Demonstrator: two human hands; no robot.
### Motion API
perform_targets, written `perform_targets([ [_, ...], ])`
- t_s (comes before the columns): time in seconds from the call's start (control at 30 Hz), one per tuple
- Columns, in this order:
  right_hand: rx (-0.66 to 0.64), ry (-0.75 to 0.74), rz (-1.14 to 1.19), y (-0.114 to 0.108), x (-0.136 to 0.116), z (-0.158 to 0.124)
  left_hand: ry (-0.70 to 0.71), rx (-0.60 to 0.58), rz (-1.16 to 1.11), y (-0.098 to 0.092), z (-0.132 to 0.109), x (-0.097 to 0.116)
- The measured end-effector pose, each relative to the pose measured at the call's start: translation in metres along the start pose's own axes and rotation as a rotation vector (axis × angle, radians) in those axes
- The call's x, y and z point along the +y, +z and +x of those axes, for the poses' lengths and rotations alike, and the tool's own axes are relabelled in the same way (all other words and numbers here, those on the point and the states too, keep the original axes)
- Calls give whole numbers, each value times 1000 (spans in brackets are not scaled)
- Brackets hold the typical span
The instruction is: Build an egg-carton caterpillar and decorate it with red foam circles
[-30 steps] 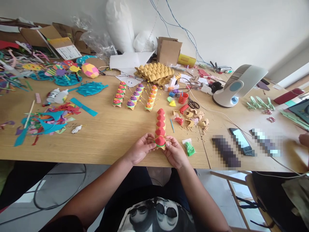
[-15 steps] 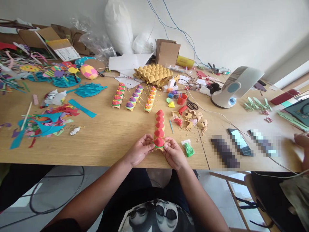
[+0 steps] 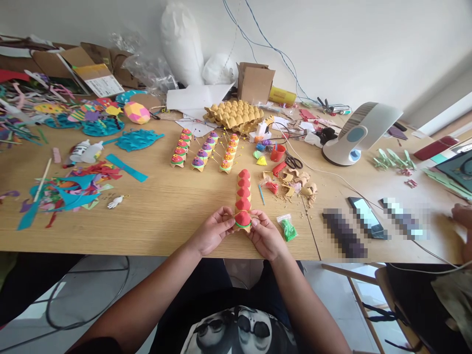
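Observation:
A strip of egg carton (image 3: 243, 191) lies lengthwise in front of me, its bumps capped with red clay. Around the base of the nearest red cap runs a thin green clay band (image 3: 242, 226). My left hand (image 3: 214, 230) pinches the near end of the strip from the left, thumb by the green band. From the other side my right hand (image 3: 266, 235) pinches the same end, its thumb and forefinger at the band. A small bag of green clay (image 3: 288, 228) lies right of my right hand. A thin blue stick (image 3: 261, 194) rests beyond it.
Several decorated carton strips (image 3: 199, 152) stand farther back, before an egg tray (image 3: 236, 114). Torn carton scraps (image 3: 300, 182), scissors (image 3: 294, 161) and a white fan (image 3: 359, 135) are to the right. Coloured scraps (image 3: 72, 189) lie left. Another person's hand (image 3: 462, 219) shows at the right edge.
The view has shifted slightly. Both hands keep the same grip at the near end of the strip, with barely any movement of the fingers.

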State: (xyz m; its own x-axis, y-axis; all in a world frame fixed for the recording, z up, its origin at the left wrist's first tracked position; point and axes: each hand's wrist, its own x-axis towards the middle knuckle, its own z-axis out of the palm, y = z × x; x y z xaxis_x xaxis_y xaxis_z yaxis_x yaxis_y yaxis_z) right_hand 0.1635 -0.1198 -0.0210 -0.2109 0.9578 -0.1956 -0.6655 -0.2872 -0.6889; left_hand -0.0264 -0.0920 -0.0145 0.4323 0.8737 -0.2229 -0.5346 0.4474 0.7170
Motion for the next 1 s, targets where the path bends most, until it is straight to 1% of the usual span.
perform_targets([
  [0.17,13,-13,1,1,1,0,-10,-3,12,0,-1,1],
  [0.3,24,-12,9,1,0,-1,-16,15,-24,0,0,1],
  [0.43,6,-4,12,2,0,-1,-19,5,-50,0,0,1],
  [0.63,6,-55,-34,6,1,-1,32,-37,26,3,0,0],
  [0.83,29,-99,-102,11,5,-4,97,-2,100,5,-1,-4],
  [1.0,81,-155,-149,13,10,-5,123,25,151,3,-1,-7],
])
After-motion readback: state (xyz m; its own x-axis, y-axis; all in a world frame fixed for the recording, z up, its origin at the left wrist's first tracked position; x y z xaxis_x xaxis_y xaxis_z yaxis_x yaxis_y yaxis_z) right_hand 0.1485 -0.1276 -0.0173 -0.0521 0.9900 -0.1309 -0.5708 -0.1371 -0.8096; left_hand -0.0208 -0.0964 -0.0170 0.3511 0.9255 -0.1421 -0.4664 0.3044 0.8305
